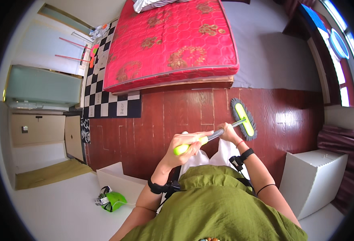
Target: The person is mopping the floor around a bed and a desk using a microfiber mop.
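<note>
A mop with a grey pole and bright green grip runs from my body toward the right. Its oblong head, green in the middle with a grey fluffy fringe, rests on the dark red wooden floor. My left hand is closed around the green grip end, the thumb side along the pole. Farther down the pole my right hand is wrapped around the grey part. The mop head lies just beyond my right hand, a little off the bed's near right corner.
A bed with a red patterned mattress stands ahead, a grey sheet-like surface to its right. A black-and-white checkered mat lies along the bed's left. White box-like furniture stands at right; a green bag-like item lies at left.
</note>
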`<state>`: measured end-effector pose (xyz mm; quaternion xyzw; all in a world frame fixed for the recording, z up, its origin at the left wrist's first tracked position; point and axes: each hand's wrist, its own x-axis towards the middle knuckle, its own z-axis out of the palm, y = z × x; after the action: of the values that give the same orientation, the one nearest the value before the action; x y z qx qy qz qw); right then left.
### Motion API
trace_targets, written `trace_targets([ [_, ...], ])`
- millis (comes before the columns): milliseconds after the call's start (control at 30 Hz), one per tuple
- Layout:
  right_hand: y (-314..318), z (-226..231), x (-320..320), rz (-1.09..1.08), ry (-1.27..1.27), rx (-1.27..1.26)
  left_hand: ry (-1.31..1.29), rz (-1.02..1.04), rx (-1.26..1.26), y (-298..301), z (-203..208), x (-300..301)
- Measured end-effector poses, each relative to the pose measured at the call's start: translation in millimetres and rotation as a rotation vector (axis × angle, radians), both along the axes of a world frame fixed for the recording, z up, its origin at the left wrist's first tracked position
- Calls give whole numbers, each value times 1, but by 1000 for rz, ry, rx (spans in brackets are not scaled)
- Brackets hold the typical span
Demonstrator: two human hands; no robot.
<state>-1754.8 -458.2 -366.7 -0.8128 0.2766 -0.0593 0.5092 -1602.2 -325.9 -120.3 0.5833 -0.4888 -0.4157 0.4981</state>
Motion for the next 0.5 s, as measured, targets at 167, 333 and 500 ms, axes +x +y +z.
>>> trace_targets([
  [167,51,-25,76,-76,45,-73,160,75,-29,61,-41,85],
  [333,104,-44,168,-26,-38,-205,197,259,-42,122,-44,164],
  [500,153,-24,289,244,31,-134,47,428,-76,185,-9,235],
])
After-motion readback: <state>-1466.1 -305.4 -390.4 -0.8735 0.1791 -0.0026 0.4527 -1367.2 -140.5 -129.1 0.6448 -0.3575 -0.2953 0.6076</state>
